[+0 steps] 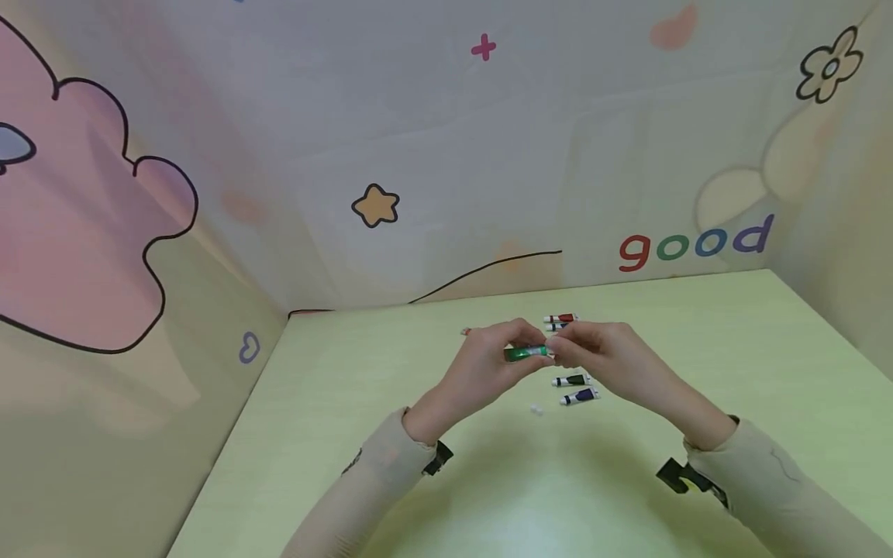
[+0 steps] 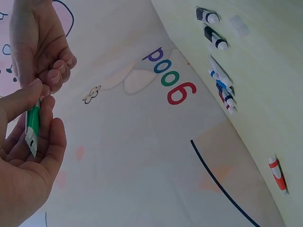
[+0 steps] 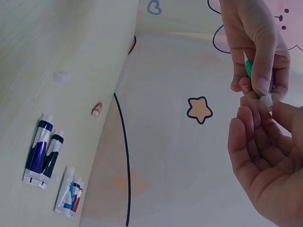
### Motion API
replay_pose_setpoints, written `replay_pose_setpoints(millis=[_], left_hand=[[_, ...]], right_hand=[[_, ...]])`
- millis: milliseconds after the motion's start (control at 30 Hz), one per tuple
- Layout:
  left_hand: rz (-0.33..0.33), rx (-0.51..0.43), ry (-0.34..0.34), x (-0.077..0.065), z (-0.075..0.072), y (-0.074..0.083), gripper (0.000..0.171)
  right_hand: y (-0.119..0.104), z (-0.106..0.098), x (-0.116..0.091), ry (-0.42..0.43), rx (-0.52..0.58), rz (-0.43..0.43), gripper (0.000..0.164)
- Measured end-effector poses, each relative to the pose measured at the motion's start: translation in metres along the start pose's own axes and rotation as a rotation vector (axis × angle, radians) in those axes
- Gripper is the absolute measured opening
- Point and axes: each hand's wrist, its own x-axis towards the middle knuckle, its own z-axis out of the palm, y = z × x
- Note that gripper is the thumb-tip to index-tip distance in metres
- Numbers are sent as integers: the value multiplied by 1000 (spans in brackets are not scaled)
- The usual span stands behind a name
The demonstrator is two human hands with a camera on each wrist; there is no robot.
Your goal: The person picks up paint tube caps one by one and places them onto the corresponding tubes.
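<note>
Green tube (image 1: 525, 353): held in the air above the table (image 1: 698, 333), between the two hands. The left hand (image 1: 488, 358) grips its body, thumb on one side and curled fingers on the other. The right hand (image 1: 608, 346) pinches the white end (image 3: 266, 101) between thumb and fingertips; its remaining fingers are loosely curled. The hands meet at this end. I cannot tell from where I stand whether the end is a cap fully seated or partly off.

Containers: paint-style tubes, contents hidden within their walls. On the person's side of the right hand, a dark tube (image 1: 577, 380) and a violet tube (image 1: 580, 396) lie side by side. Beyond the hands, a second group lies close together: a red tube (image 1: 560, 318), a blue tube (image 3: 75, 191) and a pale tube (image 3: 65, 189). An orange-red tube (image 2: 277, 174) lies alone beyond the left hand. A small whitish piece (image 1: 536, 409) rests nearer the person than both hands, beside the violet tube; its detail is too small to identify.
</note>
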Motion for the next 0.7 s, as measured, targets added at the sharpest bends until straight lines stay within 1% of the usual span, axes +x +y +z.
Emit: replay_pose_setpoints(millis=[167,300,367,467,533,600,700], left_hand=[[3,-2,-5,2,0,3,21],[-7,-34,-11,2,1,2,18],[-8,-47,-15,1,0,2,17],[-6,-46,-27,1,-1,2,15],[-9,-38,-35,0,-2,2,14],[-18,-32,-42,0,-2,2,13],[-25,-28,-52,-1,-1,2,11]], right_hand=[[1,1,0,8,-18,-16,27],[1,1,-2,20,-33,-30,30],[1,1,-3,36,-61,-35,30],[2,0,-4,64,-106,-60,25],[2,-1,-4,76,-123,-92,18],[2,-1,-5,78,-122,-115,14],[1,-3,-7,78,-114,-106,11]])
